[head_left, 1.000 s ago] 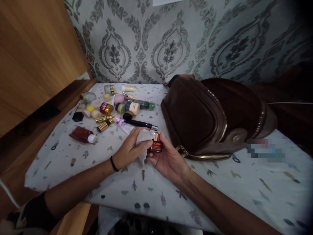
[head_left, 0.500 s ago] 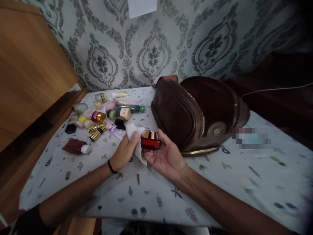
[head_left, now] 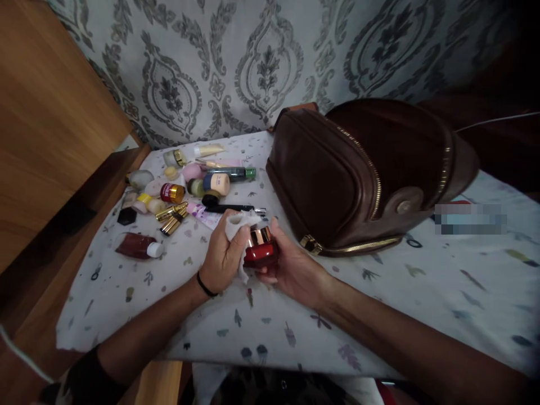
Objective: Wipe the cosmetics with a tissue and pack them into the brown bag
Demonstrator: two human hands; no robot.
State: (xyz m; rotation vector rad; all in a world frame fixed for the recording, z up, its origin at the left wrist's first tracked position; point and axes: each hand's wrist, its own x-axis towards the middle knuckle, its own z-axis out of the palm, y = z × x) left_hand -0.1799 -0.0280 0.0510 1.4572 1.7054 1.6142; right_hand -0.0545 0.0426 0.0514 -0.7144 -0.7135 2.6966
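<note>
My right hand (head_left: 293, 264) grips a red cosmetic jar (head_left: 260, 254) with a shiny copper-gold lid, fingers under and behind it. A crumpled white tissue (head_left: 238, 226) is pinched in my left hand (head_left: 223, 256), pressed against the jar's left side. Both hands are above the near middle of the table. Just behind them lie a black pen-like stick (head_left: 232, 208) and a purple-and-white tube (head_left: 201, 214). Farther left are gold lipstick-like tubes (head_left: 174, 218) and a bottle of dark red liquid (head_left: 135, 246) with a white cap, on its side.
A brown leather bag (head_left: 324, 174) with gold zips stands at the right, its top open. Several jars, a green bottle (head_left: 232, 172) and a cream tube (head_left: 210, 150) cluster at the back left. A patterned white cloth (head_left: 274, 332) covers the table. A wooden panel (head_left: 63, 84) rises at left.
The jar has turned in my right hand, and the tissue has shifted around its left side. The black stick behind my hands shows more fully. The camera view has moved slightly.
</note>
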